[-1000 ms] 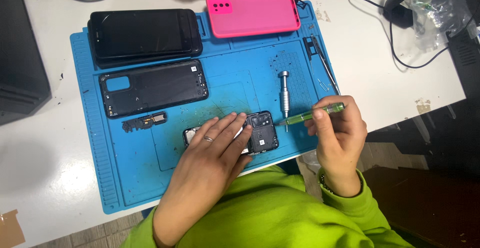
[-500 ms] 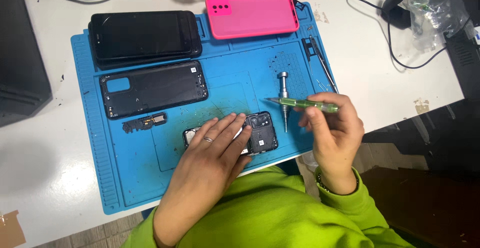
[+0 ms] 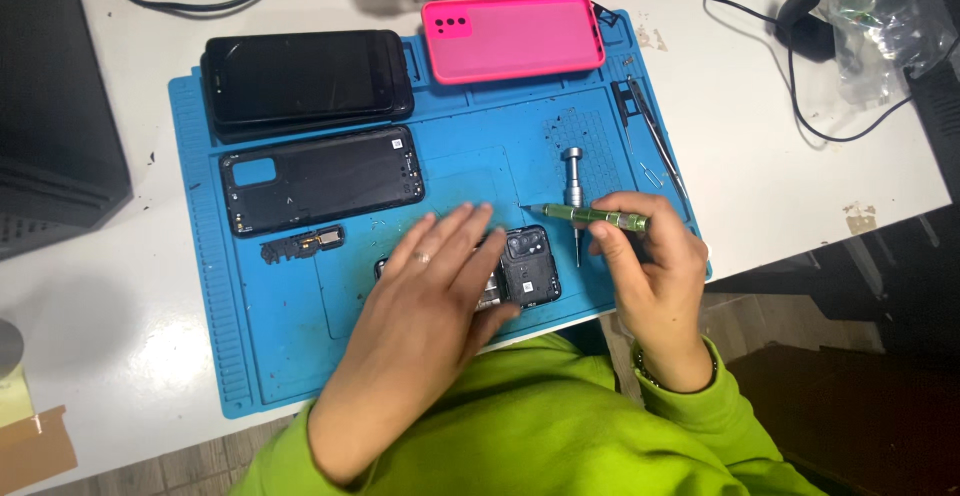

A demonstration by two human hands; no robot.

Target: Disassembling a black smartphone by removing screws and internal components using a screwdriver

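Observation:
My left hand [image 3: 435,281] lies flat on an opened phone body [image 3: 527,266] at the front of the blue work mat [image 3: 270,336], holding it down. My right hand [image 3: 648,266] grips a green screwdriver [image 3: 592,217], held nearly level with its tip pointing left, just above the phone's camera end. A silver screwdriver [image 3: 573,188] lies on the mat right behind the green one.
On the mat lie a black phone [image 3: 305,78], a black back cover [image 3: 320,178], a small black part [image 3: 302,245], a pink phone case [image 3: 512,36] and tweezers [image 3: 655,141]. Cables and plastic bags sit at the back right. A dark box stands left.
My right hand has lifted the green screwdriver and swung it from pointing at the phone to lying nearly level, tip to the left. My left hand stays on the phone.

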